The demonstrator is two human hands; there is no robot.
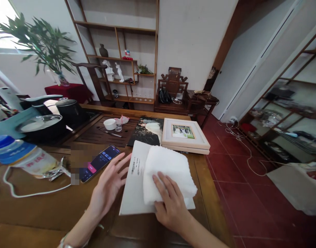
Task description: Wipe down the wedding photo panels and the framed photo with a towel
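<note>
A folded white fluffy towel (165,158) lies on a flat white panel (130,193) with a barcode and small print near its left edge. My right hand (172,203) is on the towel's lower part, its fingers bent over the top and the thumb by the near edge. To the left, my left hand (108,186) is open with fingers spread, palm turned toward the panel. Its fingertips are close to the panel's left edge; whether they touch it I cannot tell. The panel's right side is mostly hidden under the towel.
Behind the panel are stacked picture frames (199,137) and a dark photo print (144,132). A phone (101,162) showing a timer lies left, near a bottle with a blue cap (26,155) and a white cable (39,194). A tea tray (95,132) holds a white bowl (110,124).
</note>
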